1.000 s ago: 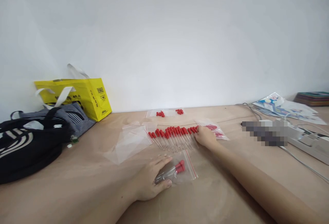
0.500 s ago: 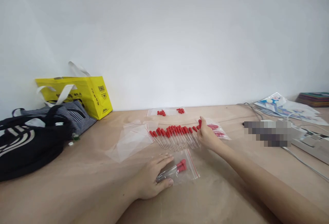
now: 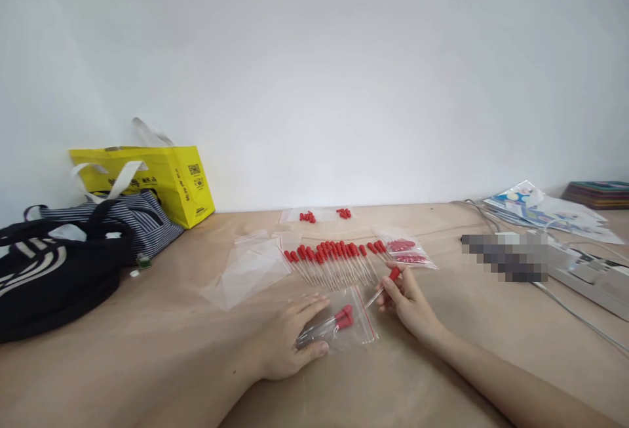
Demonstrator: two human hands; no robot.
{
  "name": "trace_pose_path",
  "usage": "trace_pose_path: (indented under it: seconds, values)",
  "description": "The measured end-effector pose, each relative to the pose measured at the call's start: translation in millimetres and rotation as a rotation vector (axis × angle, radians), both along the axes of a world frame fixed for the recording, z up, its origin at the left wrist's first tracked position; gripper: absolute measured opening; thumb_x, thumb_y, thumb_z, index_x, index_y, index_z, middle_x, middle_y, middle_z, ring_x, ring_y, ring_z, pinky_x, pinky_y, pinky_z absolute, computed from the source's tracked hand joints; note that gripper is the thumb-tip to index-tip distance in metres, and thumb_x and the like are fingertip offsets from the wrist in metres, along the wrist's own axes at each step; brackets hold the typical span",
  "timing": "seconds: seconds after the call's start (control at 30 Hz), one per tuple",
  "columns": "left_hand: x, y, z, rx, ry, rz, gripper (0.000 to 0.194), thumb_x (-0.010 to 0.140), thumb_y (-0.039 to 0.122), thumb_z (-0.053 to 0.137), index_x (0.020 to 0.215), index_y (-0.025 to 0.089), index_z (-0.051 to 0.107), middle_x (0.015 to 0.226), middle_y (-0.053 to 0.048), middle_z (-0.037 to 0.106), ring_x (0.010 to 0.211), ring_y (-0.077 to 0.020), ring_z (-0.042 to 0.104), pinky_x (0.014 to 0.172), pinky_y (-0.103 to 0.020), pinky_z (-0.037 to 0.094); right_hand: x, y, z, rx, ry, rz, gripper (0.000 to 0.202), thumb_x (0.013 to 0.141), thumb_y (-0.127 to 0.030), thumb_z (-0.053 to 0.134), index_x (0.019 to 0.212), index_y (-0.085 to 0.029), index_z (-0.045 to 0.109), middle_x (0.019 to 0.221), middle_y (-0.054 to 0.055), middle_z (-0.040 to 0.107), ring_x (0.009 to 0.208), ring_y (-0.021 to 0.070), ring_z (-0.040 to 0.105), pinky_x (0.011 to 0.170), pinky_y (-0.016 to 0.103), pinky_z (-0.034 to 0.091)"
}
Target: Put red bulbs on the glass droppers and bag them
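Note:
My right hand (image 3: 405, 300) pinches a glass dropper (image 3: 394, 273) by its red rubber bulb, the clear tube slanting down to the left towards the zip-lock bag (image 3: 361, 336). My left hand (image 3: 292, 333) grips that bag's left end against the table, thumb on the near side and fingers on the far side. Inside the bag lie red-bulbed droppers (image 3: 344, 318), partly under my palm. Beyond both hands, a row of loose droppers (image 3: 337, 251) lies with bulbs pointing away from me.
Flat clear bags (image 3: 253, 271) lie left of the row. Filled bags rest at right (image 3: 410, 259) and against the wall (image 3: 325, 215). A yellow bag (image 3: 189, 185), striped bag (image 3: 147, 221) and black bag (image 3: 59, 284) stand at left. A power strip (image 3: 590, 287) with cables lies at right.
My right hand has drawn back from the right end of the row towards me, bringing one dropper with it. My left hand stays on the bag.

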State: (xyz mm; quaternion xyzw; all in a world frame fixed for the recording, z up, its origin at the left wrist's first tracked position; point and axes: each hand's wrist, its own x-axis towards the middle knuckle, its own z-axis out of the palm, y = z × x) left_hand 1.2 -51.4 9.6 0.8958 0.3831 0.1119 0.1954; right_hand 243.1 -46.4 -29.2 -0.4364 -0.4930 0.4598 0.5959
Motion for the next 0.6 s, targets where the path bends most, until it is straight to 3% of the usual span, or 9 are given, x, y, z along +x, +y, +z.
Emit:
trace_pose_path:
  seconds: [0.3,0.6]
  values:
    - [-0.8,0.1,-0.6,0.0,-0.005,0.004,0.057,0.077,0.042,0.049,0.128,0.023,0.034,0.134,-0.007,0.035,0.123,-0.0257,0.03,0.099,-0.045,0.029,1.4,1.2,2.1,-0.026,0.026,-0.025,0.048,0.07,-0.057,0.052,0.098,-0.023,0.033,0.072,-0.003,0.052,0.054,0.011,0.054,0.056,0.029,0.047]
    - [1.4,-0.2,2.0,-0.021,0.018,0.014,0.058,0.076,0.04,0.05,0.128,0.022,0.034,0.134,-0.007,0.035,0.123,-0.0262,0.03,0.1,-0.045,0.028,-2.9,1.0,0.1,-0.037,0.085,0.06,0.044,0.069,-0.053,0.055,0.096,-0.022,0.037,0.067,-0.003,0.053,0.056,0.0109,0.054,0.056,0.027,0.046]
